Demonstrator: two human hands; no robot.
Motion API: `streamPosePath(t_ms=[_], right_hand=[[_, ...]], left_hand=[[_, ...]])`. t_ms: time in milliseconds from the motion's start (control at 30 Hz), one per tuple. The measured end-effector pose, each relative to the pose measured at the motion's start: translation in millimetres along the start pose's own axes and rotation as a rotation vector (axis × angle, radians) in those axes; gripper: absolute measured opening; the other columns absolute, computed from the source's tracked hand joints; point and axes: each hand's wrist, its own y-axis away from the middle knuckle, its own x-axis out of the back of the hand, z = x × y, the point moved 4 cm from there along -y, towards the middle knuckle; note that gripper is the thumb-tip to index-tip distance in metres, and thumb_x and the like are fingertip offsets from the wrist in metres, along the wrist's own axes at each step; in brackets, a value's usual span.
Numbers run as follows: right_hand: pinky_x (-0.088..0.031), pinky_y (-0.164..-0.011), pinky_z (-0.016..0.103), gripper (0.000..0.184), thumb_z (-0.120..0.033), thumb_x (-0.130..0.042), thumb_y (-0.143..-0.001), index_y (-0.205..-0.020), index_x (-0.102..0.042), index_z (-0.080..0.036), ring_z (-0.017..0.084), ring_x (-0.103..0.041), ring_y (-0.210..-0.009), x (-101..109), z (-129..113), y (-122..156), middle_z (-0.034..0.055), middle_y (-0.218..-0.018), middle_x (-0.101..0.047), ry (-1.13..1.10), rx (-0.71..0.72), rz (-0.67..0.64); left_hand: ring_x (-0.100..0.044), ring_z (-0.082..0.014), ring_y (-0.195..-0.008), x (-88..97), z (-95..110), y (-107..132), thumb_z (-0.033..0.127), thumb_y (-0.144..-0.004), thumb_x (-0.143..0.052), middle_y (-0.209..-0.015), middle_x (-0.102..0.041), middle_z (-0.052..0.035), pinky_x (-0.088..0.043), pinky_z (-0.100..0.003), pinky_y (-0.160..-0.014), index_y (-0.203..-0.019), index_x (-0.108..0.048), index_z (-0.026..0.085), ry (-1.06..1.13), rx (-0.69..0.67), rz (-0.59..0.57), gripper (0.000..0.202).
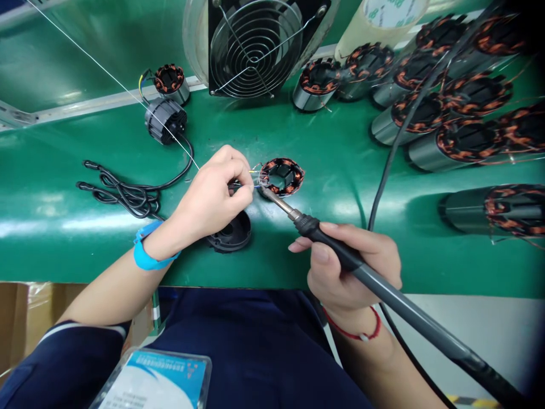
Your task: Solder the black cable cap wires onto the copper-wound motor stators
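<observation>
My right hand (351, 261) is wrapped round the handle of a soldering iron (323, 241). The iron's tip meets the left rim of a copper-wound motor stator (283, 177) on the green bench. Beside that rim my left hand (223, 184) is closed in a pinch on thin lead wires (254, 171); its fingertips partly hide them. A thin pale strand (114, 79), looking like solder wire, runs taut from the upper left into this hand. Under the left wrist sits a round black motor cap (232, 234), partly covered.
A black cable bundle (128, 190) leads to a black motor cap (166, 121) at left, near another stator (170, 82). A fan with a wire guard (255, 51) stands at the back. Several stators (464, 139) crowd the right. The iron's dark cord (395, 142) hangs across that side.
</observation>
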Motion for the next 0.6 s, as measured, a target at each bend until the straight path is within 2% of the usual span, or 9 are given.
streamPosePath(t_ms=[133, 600], right_hand=[[-0.054, -0.045, 0.024, 0.032, -0.017, -0.067, -0.085, -0.117, -0.065, -0.018, 0.013, -0.068, -0.059, 0.1, -1.4, -1.0, 0.0003, -0.08, -0.065, -0.048, 0.014, 0.007], [-0.054, -0.046, 0.025, 0.029, -0.02, -0.066, -0.086, -0.115, -0.064, -0.018, 0.013, -0.067, -0.057, -1.5, -1.2, -0.8, 0.0002, -0.079, -0.063, -0.004, -0.011, -0.016]], left_hand=[[-0.055, -0.0123, -0.081, -0.2, -1.0, 0.5, 0.002, -0.074, -0.057, -0.088, -0.059, -0.0017, -0.045, -0.027, -0.07, -0.067, -0.058, 0.015, 0.016, 0.005, 0.005, 0.015], [-0.056, -0.0135, -0.084, -0.3, -3.2, -0.3, 0.003, -0.074, -0.059, -0.086, -0.059, -0.0013, -0.044, -0.028, -0.071, -0.067, -0.059, 0.015, 0.08, 0.023, -0.004, 0.014]])
